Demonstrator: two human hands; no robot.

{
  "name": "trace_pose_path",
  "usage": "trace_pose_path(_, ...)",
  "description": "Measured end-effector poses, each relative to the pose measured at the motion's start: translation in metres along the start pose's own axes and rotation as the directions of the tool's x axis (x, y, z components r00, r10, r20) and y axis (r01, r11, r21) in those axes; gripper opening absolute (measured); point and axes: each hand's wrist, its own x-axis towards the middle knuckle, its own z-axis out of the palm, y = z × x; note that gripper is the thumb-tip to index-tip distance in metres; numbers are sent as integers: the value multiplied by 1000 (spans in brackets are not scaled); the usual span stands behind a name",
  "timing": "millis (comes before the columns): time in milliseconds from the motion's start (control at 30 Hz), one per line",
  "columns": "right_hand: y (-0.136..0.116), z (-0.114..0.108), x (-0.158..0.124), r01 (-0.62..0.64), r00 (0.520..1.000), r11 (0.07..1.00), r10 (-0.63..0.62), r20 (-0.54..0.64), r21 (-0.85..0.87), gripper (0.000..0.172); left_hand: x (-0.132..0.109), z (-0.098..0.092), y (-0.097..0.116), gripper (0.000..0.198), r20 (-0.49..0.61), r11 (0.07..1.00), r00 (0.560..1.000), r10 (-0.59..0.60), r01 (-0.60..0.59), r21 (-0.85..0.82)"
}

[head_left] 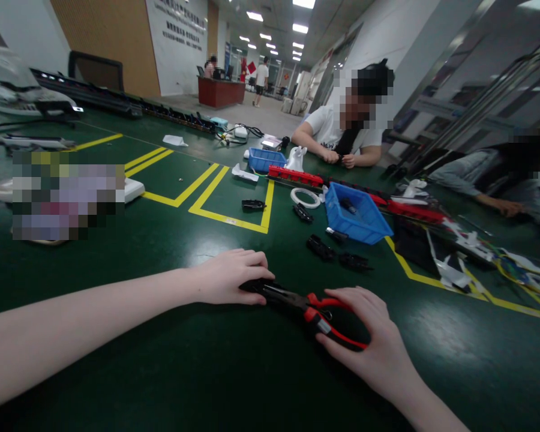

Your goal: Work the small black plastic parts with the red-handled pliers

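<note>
Over the green table, my right hand (378,336) is wrapped around the red and black handles of a pair of needle-nose pliers (317,315). The handles are spread apart, and the jaws point left. My left hand (229,279) is closed on a small black plastic part (252,285), mostly covered by my fingers. The plier tips meet that part; whether they grip it I cannot tell. Similar black parts (320,247) lie beyond my hands, beside a blue bin (357,216) with a dark piece inside.
Yellow tape (229,223) marks the green tabletop (162,372). A smaller blue bin (266,159), a white ring (305,198) and a red strip (296,176) lie farther back. Across the table sits a person (342,138); another person's hand (506,207) is at right. Wires (522,273) lie at far right.
</note>
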Motion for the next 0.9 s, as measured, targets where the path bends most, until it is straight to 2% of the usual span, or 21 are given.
trace_pose_path(300, 2, -1, -2, -16, 1000, 999, 17, -20, 36, 50, 0, 1, 0, 38, -16, 1000, 1000, -9, 9, -3)
trace_pose_path(533, -6, 0, -5, -123, 991, 990, 119, 66, 64, 52, 0, 1, 0, 37, -18, 1000, 999, -31, 31, 1)
trace_pose_path(900, -4, 1, -7, -78, 995, 996, 75, 61, 47, 53, 0, 1, -2, 37, -17, 1000, 999, -30, 30, 1)
